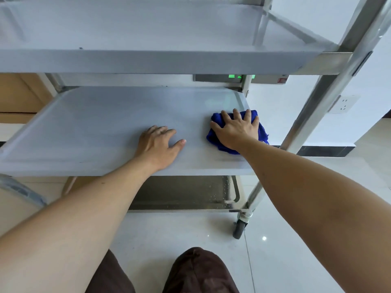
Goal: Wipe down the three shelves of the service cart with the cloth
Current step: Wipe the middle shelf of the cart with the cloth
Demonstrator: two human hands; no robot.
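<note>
The steel service cart fills the view with three shelves: the top shelf (148,60), the middle shelf (84,132) and the bottom shelf (182,193). A blue cloth (215,119) lies crumpled at the right end of the middle shelf. My right hand (237,130) presses flat on the cloth with its fingers spread over it. My left hand (157,143) rests palm down on the bare middle shelf, a little left of the cloth, holding nothing.
A cart upright (330,98) runs diagonally on the right, with a caster wheel (240,228) below on the pale tiled floor. A wall socket (343,104) sits on the white wall behind. My knees in dark trousers (196,271) are at the bottom.
</note>
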